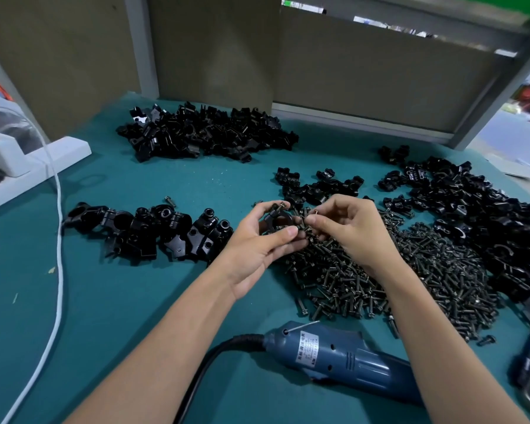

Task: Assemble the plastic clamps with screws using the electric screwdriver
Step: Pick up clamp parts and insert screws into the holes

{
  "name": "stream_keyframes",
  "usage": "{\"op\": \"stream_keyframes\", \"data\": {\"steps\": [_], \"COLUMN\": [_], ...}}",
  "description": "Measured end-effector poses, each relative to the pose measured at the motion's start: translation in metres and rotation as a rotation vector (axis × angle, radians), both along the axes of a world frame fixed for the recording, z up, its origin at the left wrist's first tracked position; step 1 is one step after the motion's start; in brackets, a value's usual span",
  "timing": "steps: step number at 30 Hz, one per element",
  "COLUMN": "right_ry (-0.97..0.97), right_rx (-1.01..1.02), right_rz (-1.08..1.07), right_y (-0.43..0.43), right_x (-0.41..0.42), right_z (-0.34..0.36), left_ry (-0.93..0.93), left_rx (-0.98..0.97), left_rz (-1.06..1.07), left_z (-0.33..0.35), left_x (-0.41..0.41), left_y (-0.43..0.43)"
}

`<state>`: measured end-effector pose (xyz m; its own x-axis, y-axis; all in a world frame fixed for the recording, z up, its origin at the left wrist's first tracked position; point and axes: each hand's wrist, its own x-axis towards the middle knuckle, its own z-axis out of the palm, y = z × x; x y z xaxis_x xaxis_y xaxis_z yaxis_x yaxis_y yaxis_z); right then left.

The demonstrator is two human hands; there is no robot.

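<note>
My left hand (259,243) grips a black plastic clamp (276,216) above the middle of the green table, with one screw standing in its top. My right hand (348,223) pinches a small dark screw (314,213) between thumb and forefinger, just right of the clamp. A wide heap of dark screws (410,270) spreads beneath and to the right of both hands. The blue electric screwdriver (349,359) lies flat on the table near me, between my forearms, its black cord running off to the lower left.
Black clamp parts lie in heaps at the back (205,133), at the right (478,209) and just beyond my hands (318,186). Joined clamps (147,234) sit in a row at the left. A white cable (58,240) and white frame (34,166) are far left.
</note>
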<state>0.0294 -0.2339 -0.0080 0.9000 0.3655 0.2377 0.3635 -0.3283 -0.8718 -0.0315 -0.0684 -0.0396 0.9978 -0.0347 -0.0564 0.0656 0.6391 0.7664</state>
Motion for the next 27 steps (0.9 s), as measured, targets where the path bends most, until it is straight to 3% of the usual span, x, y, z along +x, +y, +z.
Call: {"op": "stream_keyframes", "data": {"steps": [4, 7, 12, 17, 23, 25, 27], "right_ry": [-0.196, -0.408, -0.584, -0.385, -0.241, -0.284, -0.312], "right_rx": [-0.053, -0.201, -0.24, -0.092, -0.07, -0.132, -0.409], "right_rz": [0.019, 0.005, 0.024, 0.056, 0.055, -0.009, 0.001], "right_y": [0.004, 0.007, 0.01, 0.009, 0.0, -0.017, -0.034], "right_x": [-0.004, -0.006, -0.009, -0.012, -0.016, -0.027, -0.05], "right_z": [0.001, 0.0, -0.001, 0.0, 0.022, 0.042, 0.057], "left_ry": [0.002, 0.004, 0.001, -0.02, -0.016, -0.012, -0.003], "left_rx": [0.012, 0.014, 0.003, -0.024, -0.083, -0.123, -0.184], "left_rz": [0.003, 0.006, -0.01, -0.01, -0.018, 0.004, 0.022], "left_z": [0.001, 0.001, 0.001, 0.0, 0.0, 0.001, 0.002], "left_x": [0.0, 0.0, 0.0, 0.0, -0.001, 0.0, 0.0], "left_y": [0.001, 0.002, 0.002, 0.003, 0.001, 0.003, 0.006]}}
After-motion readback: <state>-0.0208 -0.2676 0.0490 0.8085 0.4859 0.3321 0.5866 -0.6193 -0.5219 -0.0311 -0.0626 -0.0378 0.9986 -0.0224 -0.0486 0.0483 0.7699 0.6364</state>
